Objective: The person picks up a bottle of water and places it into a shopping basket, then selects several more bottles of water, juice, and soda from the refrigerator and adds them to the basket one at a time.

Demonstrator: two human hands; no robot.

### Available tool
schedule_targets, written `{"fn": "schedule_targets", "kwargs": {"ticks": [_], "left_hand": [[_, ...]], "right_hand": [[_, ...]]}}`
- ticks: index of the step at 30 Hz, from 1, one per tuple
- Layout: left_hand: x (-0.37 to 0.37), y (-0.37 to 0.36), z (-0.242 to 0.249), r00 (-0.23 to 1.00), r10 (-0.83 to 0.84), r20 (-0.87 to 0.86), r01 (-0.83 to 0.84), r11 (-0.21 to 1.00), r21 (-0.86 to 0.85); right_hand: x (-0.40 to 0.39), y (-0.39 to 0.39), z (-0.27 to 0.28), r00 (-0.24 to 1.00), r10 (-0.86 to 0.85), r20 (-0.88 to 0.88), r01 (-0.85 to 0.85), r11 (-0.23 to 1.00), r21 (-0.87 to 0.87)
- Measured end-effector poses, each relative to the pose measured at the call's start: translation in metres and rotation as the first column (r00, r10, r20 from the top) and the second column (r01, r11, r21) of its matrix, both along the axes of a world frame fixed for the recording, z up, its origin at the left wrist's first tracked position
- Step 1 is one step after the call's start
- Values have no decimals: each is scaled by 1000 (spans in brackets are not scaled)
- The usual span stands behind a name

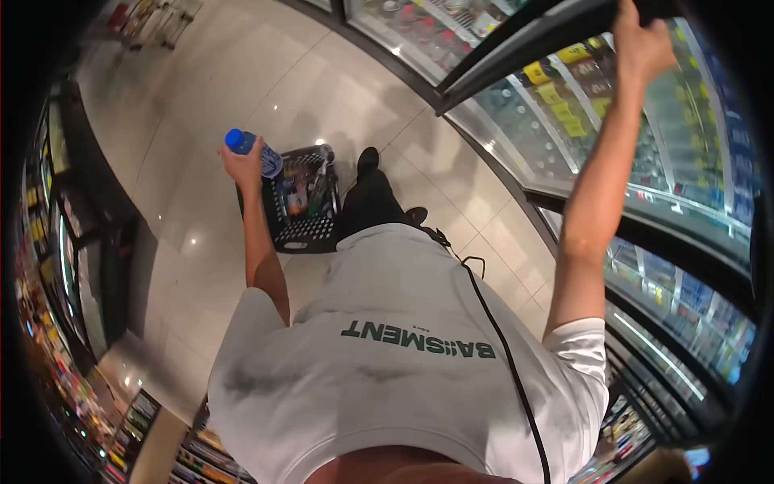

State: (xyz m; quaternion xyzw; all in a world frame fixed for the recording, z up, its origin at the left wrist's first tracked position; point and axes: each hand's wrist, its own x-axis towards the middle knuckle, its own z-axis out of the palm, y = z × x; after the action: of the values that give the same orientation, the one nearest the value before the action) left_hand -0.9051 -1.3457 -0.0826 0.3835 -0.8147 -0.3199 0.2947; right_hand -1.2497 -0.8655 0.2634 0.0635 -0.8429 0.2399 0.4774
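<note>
My left hand (243,171) is closed around a plastic bottle (271,164) with a blue cap and a blue-and-white label. The bottle is tilted, over the near corner of a black shopping basket (316,234) with perforated walls. Several packaged items lie in the basket, too small to name. Out to the right, my right arm reaches up to a glass cooler door (516,50) with a black frame. The fingers of my right hand (643,50) are curled at the door's upper edge in this view, and part of their grip is hidden.
Drink bottles (564,97) fill the cooler shelves on the right. Dark display shelving (105,242) runs along the left side. A shopping cart (161,22) stands at the top left on the tiled floor (218,89). A black cable (504,339) hangs down my shirt.
</note>
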Motion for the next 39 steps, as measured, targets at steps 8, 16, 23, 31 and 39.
{"fn": "schedule_targets", "kwargs": {"ticks": [8, 16, 23, 31, 39], "left_hand": [[134, -8, -283, 783, 292, 549, -514, 801, 306], [154, 46, -496, 672, 172, 720, -420, 890, 179], [106, 23, -407, 887, 37, 460, -140, 971, 192], [78, -13, -204, 954, 119, 274, -180, 961, 212], [-33, 92, -34, 936, -191, -294, 298, 876, 379]], "right_hand": [[-116, 71, -6, 968, 193, 163, -177, 978, -111], [-97, 67, 5, 949, 30, 315, 12, 991, -131], [-93, 40, -12, 975, 32, 219, 1, 989, -146], [-74, 15, -28, 855, -373, -361, 453, 876, 165], [90, -6, -6, 994, 50, 95, -35, 987, -157]]}}
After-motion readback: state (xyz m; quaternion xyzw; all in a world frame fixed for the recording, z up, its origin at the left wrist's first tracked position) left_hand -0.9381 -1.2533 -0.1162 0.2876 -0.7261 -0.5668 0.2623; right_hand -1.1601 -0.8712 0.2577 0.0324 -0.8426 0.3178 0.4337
